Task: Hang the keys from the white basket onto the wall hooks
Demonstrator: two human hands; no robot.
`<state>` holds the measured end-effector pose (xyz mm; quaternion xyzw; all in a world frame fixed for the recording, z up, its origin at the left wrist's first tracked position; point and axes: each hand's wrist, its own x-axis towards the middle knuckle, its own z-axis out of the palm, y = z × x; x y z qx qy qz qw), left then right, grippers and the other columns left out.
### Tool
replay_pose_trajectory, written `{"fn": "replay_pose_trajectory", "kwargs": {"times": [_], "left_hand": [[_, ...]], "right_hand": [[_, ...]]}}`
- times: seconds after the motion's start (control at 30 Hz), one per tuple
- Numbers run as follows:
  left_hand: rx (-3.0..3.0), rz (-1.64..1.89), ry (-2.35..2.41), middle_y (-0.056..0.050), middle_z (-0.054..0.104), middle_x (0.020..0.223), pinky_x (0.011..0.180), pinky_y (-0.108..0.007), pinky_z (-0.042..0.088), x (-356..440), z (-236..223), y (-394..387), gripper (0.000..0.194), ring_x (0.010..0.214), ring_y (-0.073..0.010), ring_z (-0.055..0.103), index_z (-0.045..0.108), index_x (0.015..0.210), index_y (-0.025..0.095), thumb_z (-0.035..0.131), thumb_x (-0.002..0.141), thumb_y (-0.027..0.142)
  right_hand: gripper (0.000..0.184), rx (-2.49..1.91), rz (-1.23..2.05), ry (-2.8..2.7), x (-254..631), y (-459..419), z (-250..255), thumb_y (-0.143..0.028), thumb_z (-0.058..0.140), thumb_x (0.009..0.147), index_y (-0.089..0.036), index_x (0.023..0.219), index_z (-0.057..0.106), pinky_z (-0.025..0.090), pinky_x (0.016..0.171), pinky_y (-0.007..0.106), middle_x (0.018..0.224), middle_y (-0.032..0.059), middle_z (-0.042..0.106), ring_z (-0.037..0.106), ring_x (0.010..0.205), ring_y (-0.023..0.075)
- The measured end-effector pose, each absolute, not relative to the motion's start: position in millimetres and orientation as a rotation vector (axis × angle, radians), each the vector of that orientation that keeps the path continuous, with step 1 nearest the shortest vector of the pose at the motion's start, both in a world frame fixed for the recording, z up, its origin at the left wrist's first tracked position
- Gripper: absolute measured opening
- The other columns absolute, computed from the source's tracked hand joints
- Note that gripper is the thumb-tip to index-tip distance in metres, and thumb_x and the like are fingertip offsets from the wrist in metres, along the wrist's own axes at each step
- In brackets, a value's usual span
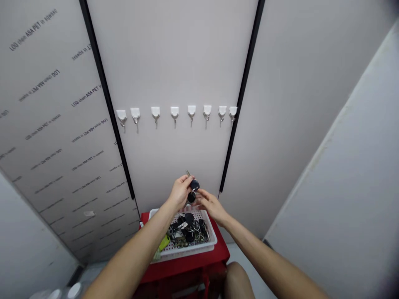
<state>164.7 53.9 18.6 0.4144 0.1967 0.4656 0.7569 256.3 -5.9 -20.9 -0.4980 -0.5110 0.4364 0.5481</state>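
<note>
My left hand point(181, 192) is closed on a key with a black head point(194, 185), its metal blade pointing up past the fingertips. Below it, on what looks like the same ring, hangs another black-headed key point(191, 197). My right hand point(212, 206) is just beside them, fingers extended and apart, its fingertips near the ring; whether they touch it I cannot tell. Both hands are above a white perforated basket point(199, 248). In the basket lies a pile of keys point(190, 232) with black heads and metal rings, partly hidden by my left forearm.
The basket stands on a red surface point(183, 265) against the wall. Several white adhesive hooks point(174, 112) run in a row across the wall panel, between two black strips. A yellow-green item point(164, 242) lies at the basket's left. White-lidded containers point(74, 290) are at lower left.
</note>
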Motion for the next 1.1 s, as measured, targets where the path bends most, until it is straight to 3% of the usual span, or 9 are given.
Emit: {"fn": "replay_pose_trajectory", "kwargs": {"times": [0.23, 0.47, 0.57, 0.7, 0.83, 0.97, 1.1], "left_hand": [[0.752, 1.005, 0.356, 0.002, 0.048, 0.055, 0.046, -0.018, 0.034, 159, 32, 55, 0.006, 0.048, -0.005, 0.044, 0.046, 0.06, 0.013, 0.047, 0.064, 0.017], [0.722, 1.035, 0.433, 0.002, 0.048, 0.055, 0.05, -0.018, 0.036, 147, 30, 62, 0.007, 0.049, -0.0046, 0.046, 0.045, 0.059, 0.014, 0.043, 0.066, 0.017], [0.841, 1.004, 0.525, 0.001, 0.05, 0.059, 0.053, -0.019, 0.036, 154, 25, 61, 0.004, 0.053, -0.0058, 0.047, 0.045, 0.065, 0.015, 0.046, 0.063, 0.018], [1.237, 1.176, 0.704, -0.003, 0.051, 0.085, 0.07, -0.026, 0.035, 173, 36, 60, 0.036, 0.077, -0.0125, 0.048, 0.042, 0.089, 0.018, 0.052, 0.055, 0.013], [1.685, 1.427, 0.673, -0.006, 0.038, 0.11, 0.088, -0.03, 0.02, 195, 72, 56, 0.05, 0.104, -0.0183, 0.031, 0.039, 0.1, 0.019, 0.052, 0.053, 0.01], [1.924, 1.548, 0.624, -0.007, 0.032, 0.116, 0.091, -0.031, 0.014, 215, 110, 52, 0.052, 0.11, -0.0194, 0.022, 0.036, 0.105, 0.018, 0.048, 0.056, 0.01], [1.987, 1.321, 0.57, -0.009, 0.04, 0.107, 0.087, -0.032, 0.02, 236, 125, 54, 0.051, 0.102, -0.0217, 0.032, 0.04, 0.102, 0.017, 0.051, 0.053, 0.011]], "right_hand": [[0.02, -1.092, 1.102, -1.253, 252, -4, -23, -0.031, 0.042, 0.066, -0.014, 0.075, 0.047, 0.038, 0.052, 0.021, 0.064, -0.0002, 0.053, 0.048, 0.052, 0.0069], [0.026, -1.294, 0.771, -1.628, 273, -15, 3, -0.033, 0.038, 0.069, -0.013, 0.069, 0.054, 0.035, 0.055, 0.021, 0.061, 0.0008, 0.053, 0.047, 0.058, 0.0092], [0.022, -1.333, 0.63, -1.526, 279, -14, 20, -0.031, 0.039, 0.068, -0.013, 0.066, 0.053, 0.035, 0.05, 0.02, 0.053, -0.0013, 0.05, 0.044, 0.049, 0.0077], [0.016, -1.314, 0.442, -1.385, 294, -4, 57, -0.028, 0.045, 0.063, -0.014, 0.059, 0.05, 0.035, 0.046, 0.019, 0.045, -0.0035, 0.047, 0.042, 0.043, 0.0064], [0.016, -1.214, 0.256, -1.23, 319, 10, 102, -0.029, 0.047, 0.061, -0.014, 0.056, 0.046, 0.036, 0.046, 0.019, 0.045, -0.0041, 0.047, 0.043, 0.042, 0.0056], [0.017, -1.16, 0.19, -1.096, 344, 25, 138, -0.031, 0.048, 0.058, -0.014, 0.06, 0.044, 0.034, 0.039, 0.017, 0.05, -0.0036, 0.048, 0.043, 0.041, 0.0048], [0.018, -1.144, 0.143, -1.044, 361, 37, 160, -0.03, 0.048, 0.056, -0.015, 0.065, 0.044, 0.031, 0.034, 0.015, 0.051, -0.0038, 0.049, 0.041, 0.038, 0.0037]]}}
